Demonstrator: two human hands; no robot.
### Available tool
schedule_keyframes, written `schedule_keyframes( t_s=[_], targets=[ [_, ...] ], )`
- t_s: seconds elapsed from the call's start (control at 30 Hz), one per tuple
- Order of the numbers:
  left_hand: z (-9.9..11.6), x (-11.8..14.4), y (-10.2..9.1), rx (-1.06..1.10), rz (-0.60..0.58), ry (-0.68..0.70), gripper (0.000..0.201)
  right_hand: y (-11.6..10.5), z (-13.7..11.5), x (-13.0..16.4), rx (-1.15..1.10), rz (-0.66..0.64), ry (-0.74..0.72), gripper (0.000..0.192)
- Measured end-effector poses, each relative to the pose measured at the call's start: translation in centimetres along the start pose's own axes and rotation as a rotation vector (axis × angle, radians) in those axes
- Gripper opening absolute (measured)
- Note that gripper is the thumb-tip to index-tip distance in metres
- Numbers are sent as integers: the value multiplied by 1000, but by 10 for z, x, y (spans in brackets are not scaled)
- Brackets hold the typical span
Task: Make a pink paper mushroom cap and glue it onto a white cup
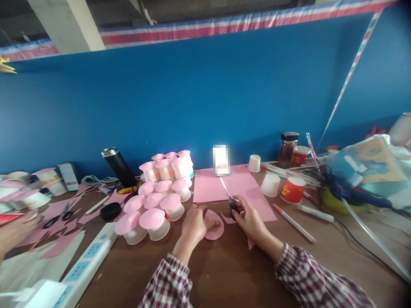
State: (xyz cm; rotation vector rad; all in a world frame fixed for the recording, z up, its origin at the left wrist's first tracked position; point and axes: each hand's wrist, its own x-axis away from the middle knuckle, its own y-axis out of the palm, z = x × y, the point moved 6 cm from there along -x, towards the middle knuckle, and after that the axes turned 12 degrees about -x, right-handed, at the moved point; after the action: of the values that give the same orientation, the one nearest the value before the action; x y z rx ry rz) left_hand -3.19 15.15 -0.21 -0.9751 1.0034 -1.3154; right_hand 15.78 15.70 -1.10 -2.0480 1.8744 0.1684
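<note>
Low over the table, my left hand (196,224) pinches a round pink paper disc (214,231) by its left side. To its right, my right hand (248,218) grips a pair of scissors (231,203) by the dark handles, with the blades pointing away from me. A thin pink paper offcut (226,217) lies between the disc and the scissors. Just beyond my hands are large pink paper sheets (212,184). On the left stand several white paper cups topped with shallow pink paper cones (154,218).
A white power strip (93,252) lies front left, near a black tumbler (118,167). Another person's hand (19,231) is at the left edge, by a second pair of scissors (61,216). A red cup (293,189), white cups (270,185), a marker (295,223) and a glue gun (356,192) are on the right.
</note>
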Motion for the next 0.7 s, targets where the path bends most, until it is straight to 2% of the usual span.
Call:
schedule_keyframes(
  t_s=[0.13, 0.43, 0.57, 0.7],
  targets=[
    [0, 1, 1, -6, -29, 9, 62, 0, -1, -1, -8, -3, 7, 37],
    [-3, -4, 7, 100, 14, 14, 41, -1, -3, 0, -22, 7, -2, 36],
    [1, -5, 11, 300, 43, 46, 39, 0, -2, 0, -59, -2, 27, 37],
    [10, -5, 7, 561, 123, 86, 41, 1, 1, -2, -244, -17, 80, 39]
  ],
)
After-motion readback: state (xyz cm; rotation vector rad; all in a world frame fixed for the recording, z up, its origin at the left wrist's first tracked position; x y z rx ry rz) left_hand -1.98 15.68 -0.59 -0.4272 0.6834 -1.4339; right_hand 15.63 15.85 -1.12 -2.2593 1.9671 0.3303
